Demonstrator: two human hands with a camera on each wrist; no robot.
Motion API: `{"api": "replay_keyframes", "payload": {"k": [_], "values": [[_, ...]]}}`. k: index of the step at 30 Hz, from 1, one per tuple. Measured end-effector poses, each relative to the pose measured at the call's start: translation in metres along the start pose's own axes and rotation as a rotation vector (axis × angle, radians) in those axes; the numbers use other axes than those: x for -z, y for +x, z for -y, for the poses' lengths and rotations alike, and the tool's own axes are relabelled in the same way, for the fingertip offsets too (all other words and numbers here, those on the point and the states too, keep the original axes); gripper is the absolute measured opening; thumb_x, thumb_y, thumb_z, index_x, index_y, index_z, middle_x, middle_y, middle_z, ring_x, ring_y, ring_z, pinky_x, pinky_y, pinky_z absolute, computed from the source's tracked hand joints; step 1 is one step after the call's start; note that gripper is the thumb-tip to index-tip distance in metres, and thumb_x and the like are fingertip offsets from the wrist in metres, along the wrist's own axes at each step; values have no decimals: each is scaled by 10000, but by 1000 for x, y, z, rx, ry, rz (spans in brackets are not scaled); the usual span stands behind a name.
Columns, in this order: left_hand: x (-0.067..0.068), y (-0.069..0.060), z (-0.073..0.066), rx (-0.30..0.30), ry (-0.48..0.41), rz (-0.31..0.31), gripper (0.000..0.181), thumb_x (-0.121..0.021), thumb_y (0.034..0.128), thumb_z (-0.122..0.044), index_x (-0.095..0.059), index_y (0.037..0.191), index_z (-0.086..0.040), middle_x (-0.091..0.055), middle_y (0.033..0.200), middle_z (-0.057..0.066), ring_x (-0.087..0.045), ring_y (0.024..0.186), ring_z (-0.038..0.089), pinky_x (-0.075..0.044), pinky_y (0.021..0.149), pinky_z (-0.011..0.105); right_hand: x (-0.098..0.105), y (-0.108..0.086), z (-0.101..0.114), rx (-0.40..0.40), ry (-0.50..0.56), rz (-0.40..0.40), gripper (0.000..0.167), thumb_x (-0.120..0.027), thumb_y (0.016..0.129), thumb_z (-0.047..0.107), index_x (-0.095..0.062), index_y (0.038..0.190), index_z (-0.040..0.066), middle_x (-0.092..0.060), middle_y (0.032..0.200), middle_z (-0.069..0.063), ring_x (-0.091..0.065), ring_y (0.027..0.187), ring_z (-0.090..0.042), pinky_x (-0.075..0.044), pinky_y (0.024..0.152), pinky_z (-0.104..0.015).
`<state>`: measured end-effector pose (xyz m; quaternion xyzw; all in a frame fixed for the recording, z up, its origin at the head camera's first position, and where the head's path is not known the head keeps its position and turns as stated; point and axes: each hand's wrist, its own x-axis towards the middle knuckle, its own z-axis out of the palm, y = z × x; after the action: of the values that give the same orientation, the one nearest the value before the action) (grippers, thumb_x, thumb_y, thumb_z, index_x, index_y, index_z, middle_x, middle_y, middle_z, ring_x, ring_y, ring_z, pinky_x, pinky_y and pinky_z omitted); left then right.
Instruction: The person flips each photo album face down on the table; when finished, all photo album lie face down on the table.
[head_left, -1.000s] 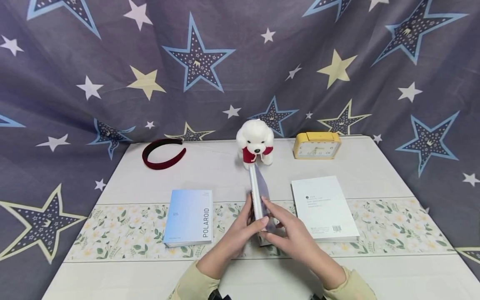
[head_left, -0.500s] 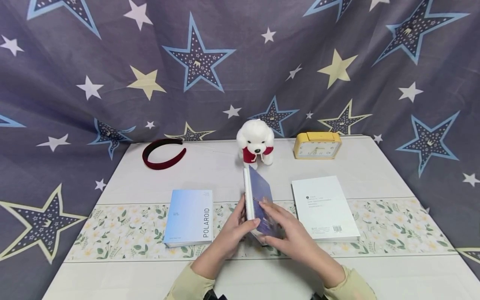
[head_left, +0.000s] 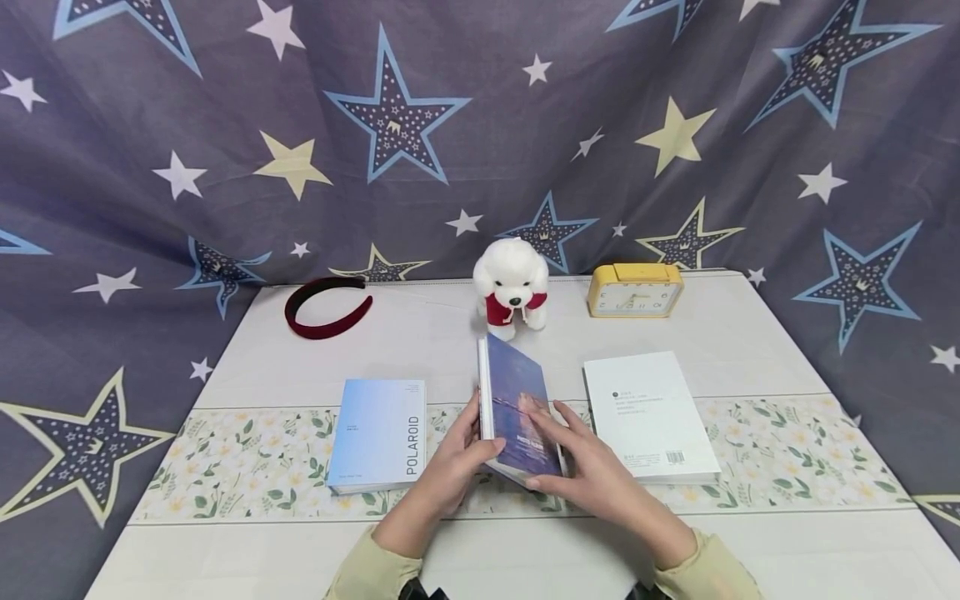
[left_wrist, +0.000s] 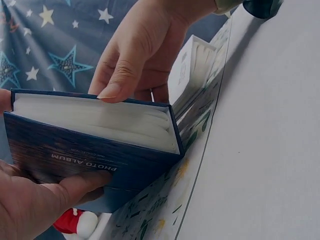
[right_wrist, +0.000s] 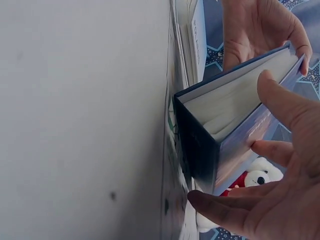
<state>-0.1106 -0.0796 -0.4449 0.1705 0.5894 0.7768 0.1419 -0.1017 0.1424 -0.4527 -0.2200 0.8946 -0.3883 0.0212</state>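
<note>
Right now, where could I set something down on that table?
The table is bare between the headband and the plush dog, between the dog and the yellow clock, and along the near strip outside either sleeve. It's crowded mid-table, where fingers hold the photo album between the blue book and white book.

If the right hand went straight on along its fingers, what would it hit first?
The photo album; the right hand appears to be touching its cover, though depth is hard to judge.

left sleeve (head_left: 375, 572), right sleeve (head_left: 708, 573): pale yellow-beige | wrist gear (head_left: 422, 592): black
</note>
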Motion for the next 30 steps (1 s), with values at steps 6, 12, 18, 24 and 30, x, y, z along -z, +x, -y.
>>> {"api": "replay_keyframes", "payload": {"k": [6,12,18,24,30], "values": [[2,-1,-1,-1,-4,7,842,-493,875,-21,-16,1568,-62,-113,1599,208,-255,1415,368,-376,1061,289,2,-1,-3,-10,25,29,828,-767,785,477,-420,1497,235,-238,1553,-270,-328,1355,-491,-363,980,-670],[4,-3,-1,42,-39,-20,855,-428,844,6,-15,1580,-135,-135,1609,152,-255,1417,341,-380,1046,273,3,-3,-4,-27,25,45,806,-758,802,467,-426,1494,219,-238,1552,-272,-316,1363,-487,-378,973,-659],[6,-2,-1,76,-67,-12,877,-352,844,17,93,1570,-191,14,1635,90,-112,1467,311,-281,1112,333,5,-3,-4,-53,15,68,800,-746,812,481,-425,1494,213,-235,1555,-267,-302,1371,-485,-363,987,-661],[6,-4,-1,135,-96,-59,848,-335,913,-6,206,1537,-198,91,1622,141,-138,1451,374,-234,1138,406,7,-4,-5,-60,10,76,796,-735,828,471,-410,1502,201,-236,1560,-251,-329,1357,-482,-352,1008,-647],[7,-2,4,127,-40,-50,782,-306,955,17,147,1557,-194,102,1627,101,-68,1468,329,-152,1162,457,10,-5,-5,-56,15,79,756,-707,862,453,-408,1501,183,-261,1554,-244,-331,1363,-466,-343,1022,-637]]}}
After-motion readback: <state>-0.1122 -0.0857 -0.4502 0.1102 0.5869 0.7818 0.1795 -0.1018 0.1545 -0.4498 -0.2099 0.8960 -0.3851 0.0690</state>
